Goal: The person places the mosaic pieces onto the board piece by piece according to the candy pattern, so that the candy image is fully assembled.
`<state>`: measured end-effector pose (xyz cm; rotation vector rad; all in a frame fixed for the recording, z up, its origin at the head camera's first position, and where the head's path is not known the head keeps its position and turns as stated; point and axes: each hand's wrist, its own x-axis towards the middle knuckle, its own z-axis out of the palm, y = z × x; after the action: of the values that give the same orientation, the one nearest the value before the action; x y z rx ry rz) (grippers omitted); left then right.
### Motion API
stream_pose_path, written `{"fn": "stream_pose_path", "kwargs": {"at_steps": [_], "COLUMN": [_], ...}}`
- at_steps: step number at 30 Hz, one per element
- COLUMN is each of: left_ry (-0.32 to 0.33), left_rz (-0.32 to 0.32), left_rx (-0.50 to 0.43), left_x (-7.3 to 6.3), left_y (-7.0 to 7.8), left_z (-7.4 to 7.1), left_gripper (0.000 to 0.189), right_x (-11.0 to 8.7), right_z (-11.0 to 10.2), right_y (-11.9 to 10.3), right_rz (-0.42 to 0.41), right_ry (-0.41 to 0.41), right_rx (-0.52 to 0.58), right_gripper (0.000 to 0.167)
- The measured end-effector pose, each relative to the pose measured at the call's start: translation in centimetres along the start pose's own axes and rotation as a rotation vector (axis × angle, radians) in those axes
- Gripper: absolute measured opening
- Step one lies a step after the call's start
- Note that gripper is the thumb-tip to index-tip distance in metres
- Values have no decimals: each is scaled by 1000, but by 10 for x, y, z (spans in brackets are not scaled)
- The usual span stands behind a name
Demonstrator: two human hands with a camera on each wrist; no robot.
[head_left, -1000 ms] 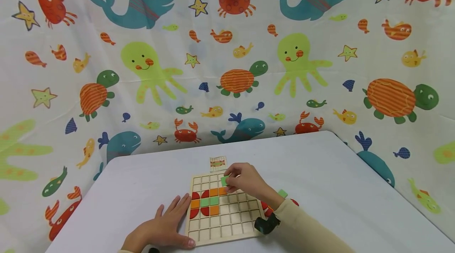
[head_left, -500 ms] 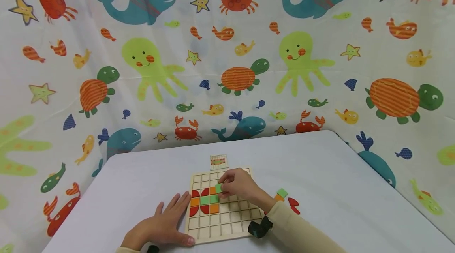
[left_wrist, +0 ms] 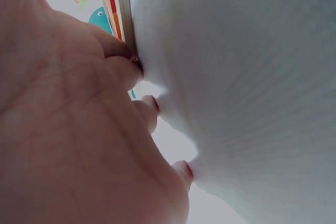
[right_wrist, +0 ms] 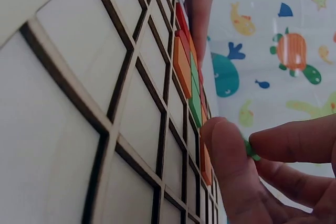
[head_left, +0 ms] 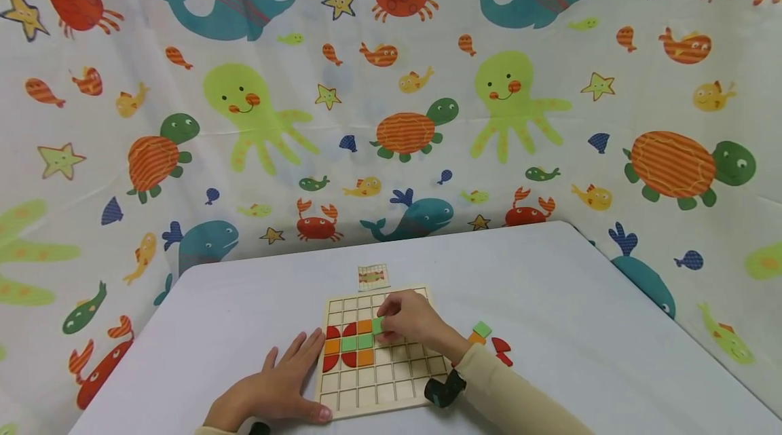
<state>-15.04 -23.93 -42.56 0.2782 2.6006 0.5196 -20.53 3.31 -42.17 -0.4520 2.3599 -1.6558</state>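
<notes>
In the head view, my right hand (head_left: 412,319) pinches a green square tile (head_left: 377,325) low over the wooden grid board (head_left: 391,394), beside an orange tile (head_left: 364,326). The right wrist view has the green tile (right_wrist: 251,150) edge-on between thumb and fingertip. My left hand (head_left: 277,381) lies spread on the table, fingertips and thumb at the board's left edge. On the board's left part sit red quarter-round tiles (head_left: 330,362), two green tiles (head_left: 349,343) and more orange tiles (head_left: 365,357). Part of the board is hidden under my right hand.
A small pattern card (head_left: 373,277) lies just beyond the board. Right of the board are loose tiles: a green one (head_left: 482,328), an orange one (head_left: 477,338) and red ones (head_left: 500,345). A curtain with sea animals (head_left: 403,129) hangs behind the white table (head_left: 519,272).
My right hand has come down and nearer with the green tile, then stays almost still over the last half second. The loose tiles at the right show more. My left hand stays in place.
</notes>
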Motion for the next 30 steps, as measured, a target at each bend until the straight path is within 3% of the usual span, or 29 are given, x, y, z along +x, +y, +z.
{"fn": "stream_pose_path", "kwargs": {"at_steps": [18, 30], "left_ry": [9, 8], "left_rz": [6, 17], "left_rx": [-11, -5], "left_x": [1, -1], "left_y": [-2, 0], "left_z": [1, -1], "left_gripper": [137, 135], "right_x": [-3, 1], "right_z": [0, 3], "right_y": [-1, 7], "right_rz": [31, -17], "right_ry": [-33, -30], "right_rx": [-116, -199], "right_gripper": [7, 10]}}
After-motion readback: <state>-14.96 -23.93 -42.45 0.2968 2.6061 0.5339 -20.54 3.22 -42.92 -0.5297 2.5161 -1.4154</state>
